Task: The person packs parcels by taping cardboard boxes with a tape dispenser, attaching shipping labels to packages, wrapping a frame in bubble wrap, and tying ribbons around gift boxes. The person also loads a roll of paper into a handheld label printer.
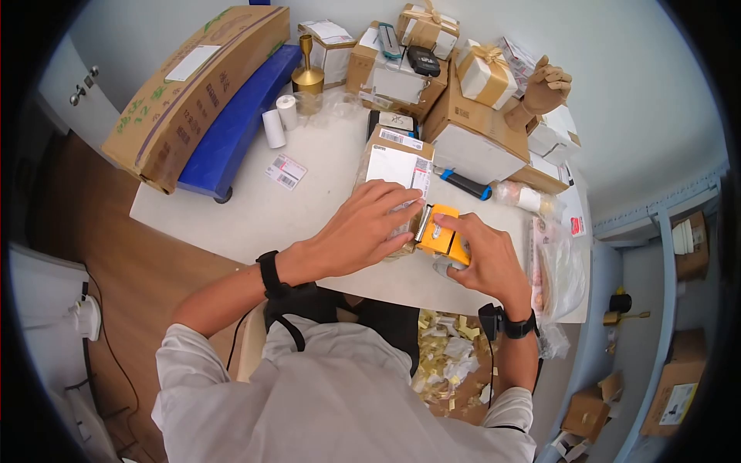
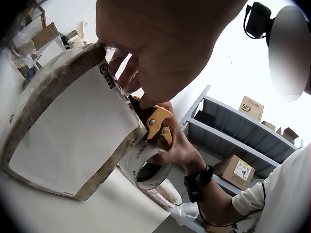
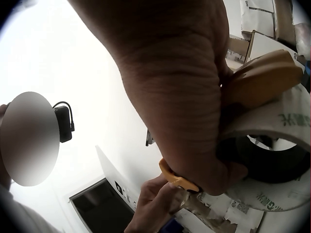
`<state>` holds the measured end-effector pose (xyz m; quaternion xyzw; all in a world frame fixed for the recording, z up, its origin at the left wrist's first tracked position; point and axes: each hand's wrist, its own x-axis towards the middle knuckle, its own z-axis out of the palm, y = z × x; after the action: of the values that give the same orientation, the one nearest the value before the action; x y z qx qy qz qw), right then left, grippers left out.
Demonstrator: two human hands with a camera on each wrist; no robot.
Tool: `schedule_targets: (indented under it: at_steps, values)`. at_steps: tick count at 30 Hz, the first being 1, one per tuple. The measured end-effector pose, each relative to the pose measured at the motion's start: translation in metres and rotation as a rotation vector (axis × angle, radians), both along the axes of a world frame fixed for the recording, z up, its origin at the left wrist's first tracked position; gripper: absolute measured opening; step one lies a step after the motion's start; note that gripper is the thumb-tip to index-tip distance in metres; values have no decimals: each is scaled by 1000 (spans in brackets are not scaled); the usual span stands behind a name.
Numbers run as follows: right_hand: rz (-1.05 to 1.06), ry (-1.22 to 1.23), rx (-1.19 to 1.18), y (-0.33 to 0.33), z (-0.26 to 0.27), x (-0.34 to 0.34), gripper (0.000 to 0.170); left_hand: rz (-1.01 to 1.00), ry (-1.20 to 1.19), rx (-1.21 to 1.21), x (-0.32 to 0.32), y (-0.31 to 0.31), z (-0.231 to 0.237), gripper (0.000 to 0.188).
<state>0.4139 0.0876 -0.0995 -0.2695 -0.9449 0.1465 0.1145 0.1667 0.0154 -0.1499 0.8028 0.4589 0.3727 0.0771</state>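
Observation:
A small cardboard box [image 1: 397, 158] with white labels stands at mid table. The left hand [image 1: 359, 228] lies over its near end, fingers extended across the top. At the box's right edge the right hand [image 1: 490, 255] grips a yellow tape dispenser [image 1: 441, 231], its metal edge beside the left fingertips. In the left wrist view the box [image 2: 73, 131] fills the left side, and the dispenser [image 2: 159, 121] touches its corner, a tape roll [image 2: 146, 162] hanging below. From the right wrist the roll [image 3: 272, 194] shows close up, the right thumb at its core.
A blue-handled knife [image 1: 465, 185] lies right of the box. Behind are stacked cartons [image 1: 478, 123], a wooden hand model [image 1: 540, 89] and a gold holder [image 1: 308, 77]. White rolls [image 1: 274, 129] and a label [image 1: 286, 171] are at left, bubble wrap [image 1: 562, 270] at right.

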Motion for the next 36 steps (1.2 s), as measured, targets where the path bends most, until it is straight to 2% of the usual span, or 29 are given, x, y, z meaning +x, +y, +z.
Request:
schedule_targets:
  at_steps: [6,9,11,12,14,17,26,29,32,34,36]
  values:
    - [1,-14,-94,2,-7,1,84,-23,-27,27,-1,-2,-14,43]
    - [-1,8,-119,3,-15,3,85,-53,56,90,-4,0,-24,38]
    - [1,22,-131,4,-21,5,85,-88,219,148,-8,0,-27,40]
    - [7,49,-128,5,-24,5,86,-86,213,144,-9,-1,-27,40]
    - [13,73,-130,5,-26,6,86,-94,411,171,-13,-3,-21,46]
    - [14,74,-123,6,-30,6,86,-64,528,226,-16,-1,-27,55]
    - [88,109,-121,12,-30,15,85,-66,562,202,-16,-1,-27,57]
    - [70,28,-170,13,-25,26,83,-61,489,229,-20,0,-29,58]
    - [17,50,-240,17,-28,40,80,-78,502,195,-17,0,-27,57]
    - [5,-84,-202,16,-21,41,78,-80,510,166,-16,0,-23,57]
    - [-6,-112,-201,18,-19,37,80,-77,526,145,-15,1,-21,57]
